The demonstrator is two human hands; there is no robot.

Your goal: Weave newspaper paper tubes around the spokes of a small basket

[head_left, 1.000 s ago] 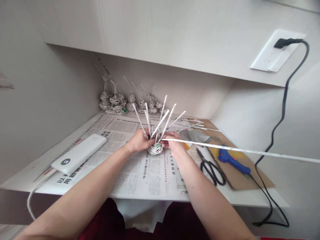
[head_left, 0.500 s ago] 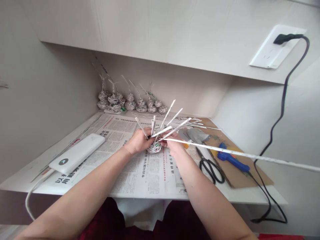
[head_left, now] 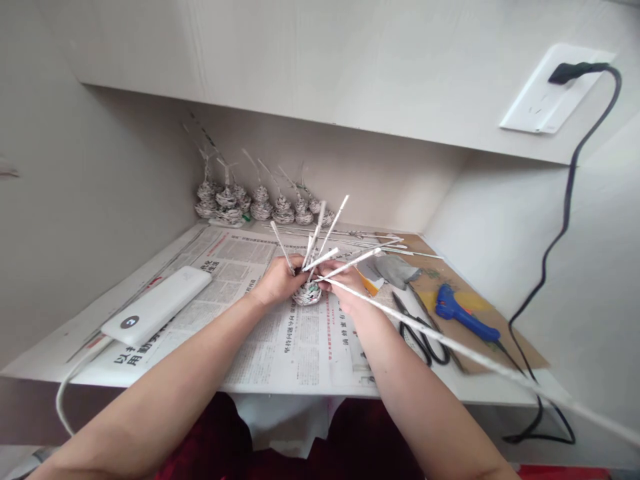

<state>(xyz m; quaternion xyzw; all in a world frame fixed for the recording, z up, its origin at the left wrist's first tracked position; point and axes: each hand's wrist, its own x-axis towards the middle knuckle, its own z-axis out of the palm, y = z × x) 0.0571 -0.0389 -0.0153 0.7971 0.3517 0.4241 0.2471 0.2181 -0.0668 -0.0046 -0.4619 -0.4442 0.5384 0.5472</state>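
Note:
Between my hands sits a small round woven paper piece (head_left: pixel 307 294), built of rolled newspaper strips. Several stiff paper sticks (head_left: pixel 334 225) fan upward and outward from its top. My left hand (head_left: pixel 281 279) is closed around its left side, thumb near the base of the sticks. At its right side, my right hand (head_left: pixel 345 283) has the fingers curled in at the stick bases, partly hidden by them. One long paper strip (head_left: pixel 435 331) runs from the piece across my right forearm, past the right edge of the view.
Newspaper (head_left: pixel 270 353) covers the table. Several gourd-shaped woven pieces (head_left: pixel 261 203) line the back wall. On the right are black scissors (head_left: pixel 425 343) and a blue glue gun (head_left: pixel 463 315) on cardboard (head_left: pixel 480 360), its cord hanging nearby. A white power bank (head_left: pixel 157 303) lies left.
The long strip's outer end has swung downward on the right. One stick that leaned right now stands more upright. Both hands stay at the woven piece.

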